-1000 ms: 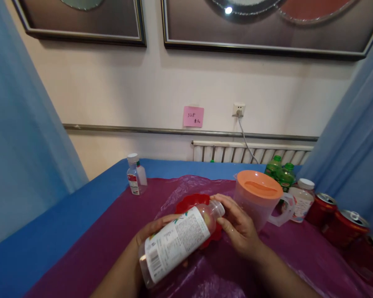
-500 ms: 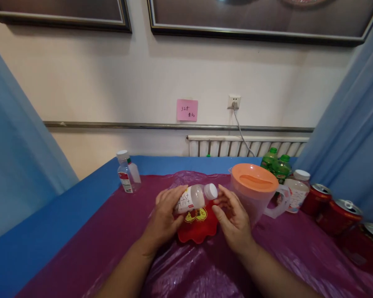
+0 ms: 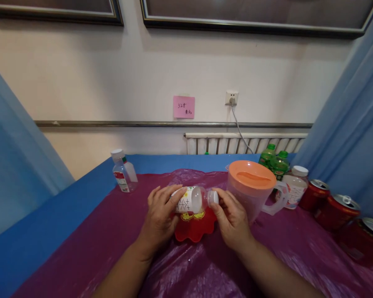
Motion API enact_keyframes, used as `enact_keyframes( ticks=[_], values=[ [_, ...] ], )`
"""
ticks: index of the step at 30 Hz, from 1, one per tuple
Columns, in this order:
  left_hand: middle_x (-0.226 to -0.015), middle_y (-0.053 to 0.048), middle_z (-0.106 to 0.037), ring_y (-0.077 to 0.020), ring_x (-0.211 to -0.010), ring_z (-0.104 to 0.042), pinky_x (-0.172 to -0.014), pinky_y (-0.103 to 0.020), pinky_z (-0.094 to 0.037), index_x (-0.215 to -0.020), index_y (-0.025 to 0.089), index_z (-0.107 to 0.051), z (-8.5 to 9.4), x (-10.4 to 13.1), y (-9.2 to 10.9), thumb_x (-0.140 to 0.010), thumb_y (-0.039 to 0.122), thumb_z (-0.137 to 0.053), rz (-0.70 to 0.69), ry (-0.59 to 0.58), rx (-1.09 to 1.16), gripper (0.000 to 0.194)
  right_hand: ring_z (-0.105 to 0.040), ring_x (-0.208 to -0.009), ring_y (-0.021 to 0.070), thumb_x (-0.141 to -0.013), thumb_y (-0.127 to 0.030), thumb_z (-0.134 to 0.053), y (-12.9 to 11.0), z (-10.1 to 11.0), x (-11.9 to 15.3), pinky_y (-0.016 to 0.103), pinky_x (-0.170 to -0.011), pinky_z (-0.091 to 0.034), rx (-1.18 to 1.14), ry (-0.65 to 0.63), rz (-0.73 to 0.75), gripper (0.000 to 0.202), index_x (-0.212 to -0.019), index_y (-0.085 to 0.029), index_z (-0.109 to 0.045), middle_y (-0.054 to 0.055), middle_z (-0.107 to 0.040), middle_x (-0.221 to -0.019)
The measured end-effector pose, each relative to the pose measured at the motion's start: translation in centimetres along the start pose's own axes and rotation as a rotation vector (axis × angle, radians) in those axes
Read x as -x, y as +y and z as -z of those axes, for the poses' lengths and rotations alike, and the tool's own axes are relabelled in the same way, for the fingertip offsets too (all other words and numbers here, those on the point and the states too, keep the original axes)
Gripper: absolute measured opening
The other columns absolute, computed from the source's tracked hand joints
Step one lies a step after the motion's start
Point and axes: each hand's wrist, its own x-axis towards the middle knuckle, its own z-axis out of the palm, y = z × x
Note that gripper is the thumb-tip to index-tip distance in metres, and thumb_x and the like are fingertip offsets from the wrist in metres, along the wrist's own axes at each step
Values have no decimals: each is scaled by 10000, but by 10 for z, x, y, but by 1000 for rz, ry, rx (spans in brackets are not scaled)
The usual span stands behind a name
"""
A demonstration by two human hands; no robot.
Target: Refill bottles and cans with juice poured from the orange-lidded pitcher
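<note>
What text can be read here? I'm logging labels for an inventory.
Pink note: handwritten, perhaps "32", the rest unclear.
Bottle in left hand, cap at right hand: large dark characters, unreadable.
Small bottle, red cans, red dish: too blurred.

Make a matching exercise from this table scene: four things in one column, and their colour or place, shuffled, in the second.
Things:
1. pitcher lid
2. small plate
3. held bottle
4. sticky note

Descriptions:
A. pink, on the wall
B. orange, on the clear jug
C. lying sideways between left hand and right hand
D. red, below the hands on the purple sheet

Pairs: 1-B, 2-D, 3-C, 4-A
</note>
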Motion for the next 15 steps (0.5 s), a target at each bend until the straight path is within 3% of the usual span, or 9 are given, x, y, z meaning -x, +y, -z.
enact_keyframes(
  ticks=[7,15],
  values=[
    [-1355,-74,-623,-259,-1269,-544,-1144,-488,-334,-1454,272,-445,-2,4,-7,-759,20,-554,26,-40,95,747,-648,-917,216,-1022,-293,-515,-3,5,-1,339,-802,-528,86,-52,94,283,-1286,-217,-579,76,-676,-1036],
    [-1390,-96,-606,-280,-1292,-531,-1132,-504,-344,-1460,266,-455,-3,5,-11,-787,47,-534,41,8,37,712,-592,-1234,234,-1012,-268,-523,-5,0,5,389,-1024,-500,103,-75,61,531,-1524,-234,-388,118,-584,-1395]
  ],
)
